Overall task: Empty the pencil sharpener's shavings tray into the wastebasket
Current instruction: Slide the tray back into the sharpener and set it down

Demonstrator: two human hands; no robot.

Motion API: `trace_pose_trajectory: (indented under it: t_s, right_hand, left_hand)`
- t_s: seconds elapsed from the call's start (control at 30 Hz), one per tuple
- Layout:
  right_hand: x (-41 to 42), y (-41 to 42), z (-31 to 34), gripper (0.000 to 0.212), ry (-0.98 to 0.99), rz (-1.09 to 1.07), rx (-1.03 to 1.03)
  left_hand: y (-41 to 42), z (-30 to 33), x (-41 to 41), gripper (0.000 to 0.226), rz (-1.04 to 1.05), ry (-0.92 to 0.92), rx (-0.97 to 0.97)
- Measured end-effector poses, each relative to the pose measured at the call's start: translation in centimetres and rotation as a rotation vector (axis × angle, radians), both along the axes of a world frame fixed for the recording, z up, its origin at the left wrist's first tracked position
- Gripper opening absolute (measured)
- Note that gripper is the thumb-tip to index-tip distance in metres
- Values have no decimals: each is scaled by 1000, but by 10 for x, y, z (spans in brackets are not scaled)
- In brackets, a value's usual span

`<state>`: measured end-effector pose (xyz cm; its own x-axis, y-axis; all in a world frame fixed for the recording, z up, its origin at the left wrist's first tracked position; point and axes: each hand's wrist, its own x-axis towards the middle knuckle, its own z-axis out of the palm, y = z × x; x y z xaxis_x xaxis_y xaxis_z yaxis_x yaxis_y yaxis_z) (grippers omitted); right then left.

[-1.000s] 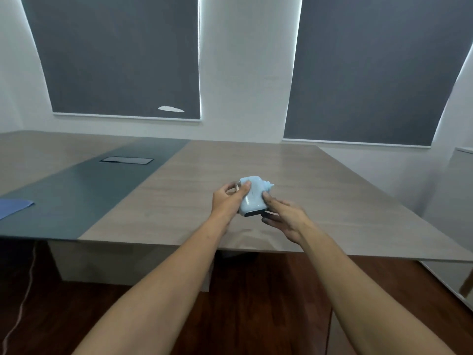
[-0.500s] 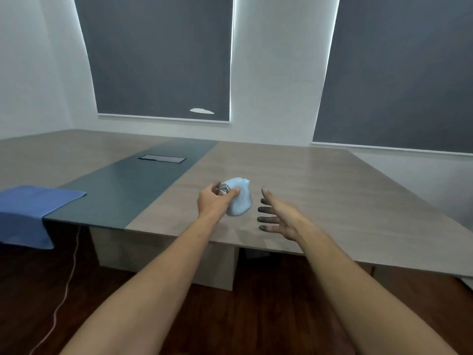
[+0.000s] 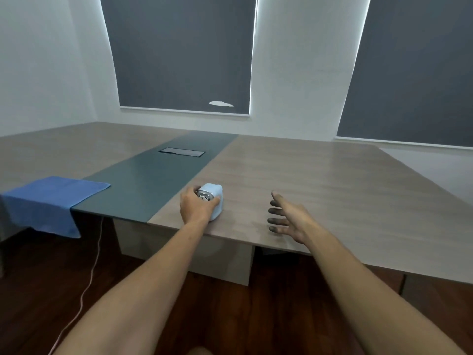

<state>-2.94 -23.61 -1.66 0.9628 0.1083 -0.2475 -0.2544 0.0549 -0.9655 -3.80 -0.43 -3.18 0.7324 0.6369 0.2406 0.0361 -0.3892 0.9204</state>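
head view: left hand [image 3: 195, 207] clamps the pale blue sharpener [image 3: 213, 202] near the table [image 3: 320, 180] edge; right hand [image 3: 289, 219] beside it, fingers spread, empty. steady it, tray shut; no wastebasket visible.

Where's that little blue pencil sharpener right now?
The pencil sharpener sits near the table's front edge, left of centre in the head view, held in the left hand, just right of the dark green strip.

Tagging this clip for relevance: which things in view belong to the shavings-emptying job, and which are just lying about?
Part of the job:
- pencil sharpener, on the table, in the left hand grip
- right hand, open, empty

Just lying about:
- blue cloth draped over the table edge
- white cable on the floor

No wastebasket in view.
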Motion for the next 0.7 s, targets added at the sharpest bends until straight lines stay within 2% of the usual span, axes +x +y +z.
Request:
trace_pose_trajectory:
  t_s: [0.2,0.37,0.5,0.6,0.7]
  right_hand:
    - [3,-7,-3,49,-5,-33,1]
    - [5,-22,-2,44,-82,-92,-91]
    - [8,-42,0,41,-280,-219,-351]
    - [9,-61,1,41,-449,-249,-639]
    - [9,-84,-3,47,-482,-267,-828]
  left_hand:
    - [1,-6,1,66,-3,7,52]
    - [-8,1,-2,86,20,16,155]
    - [-31,17,0,80,19,-123,434]
    - [-57,27,8,73,-115,-172,535]
    - [-88,28,18,73,-273,-139,610]
